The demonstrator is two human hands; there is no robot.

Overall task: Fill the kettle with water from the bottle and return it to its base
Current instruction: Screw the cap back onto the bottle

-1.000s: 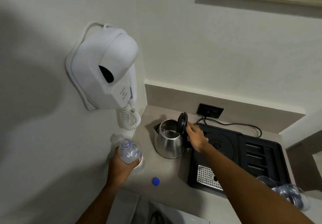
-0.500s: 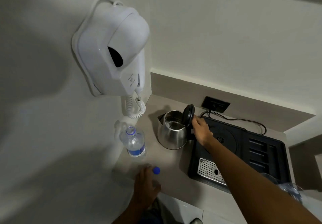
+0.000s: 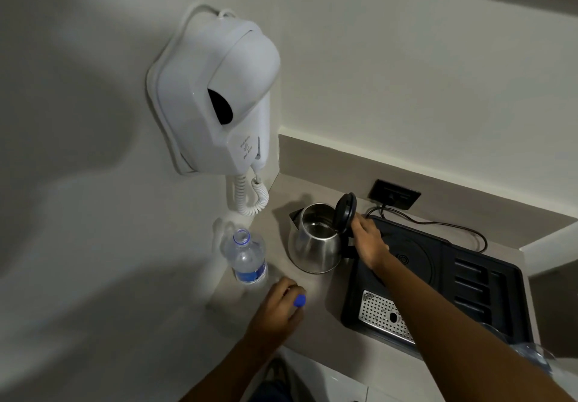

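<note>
A steel kettle [image 3: 314, 245] stands on the beige counter, left of the black tray, with its black lid [image 3: 345, 212] tipped up and water inside. My right hand [image 3: 369, 242] rests at the kettle's handle, just behind the lid. The round kettle base [image 3: 413, 257] sits in the tray, uncovered. A clear water bottle [image 3: 247, 257] with a blue label stands uncapped near the left wall. My left hand [image 3: 278, 307] is in front of the bottle, with its fingers pinched on the blue bottle cap [image 3: 299, 300].
The black tray [image 3: 488, 301] holds a perforated metal drip plate [image 3: 384, 317] and slotted compartments. A cord runs from the tray to a wall socket [image 3: 394, 198]. A white hair dryer [image 3: 219, 98] hangs on the left wall, its coiled cord above the counter. Upturned glasses [image 3: 531, 354] sit at the right.
My left hand set the bottle down by the wall, moved to the blue cap on the counter and closed on it. My right hand stayed at the kettle handle.
</note>
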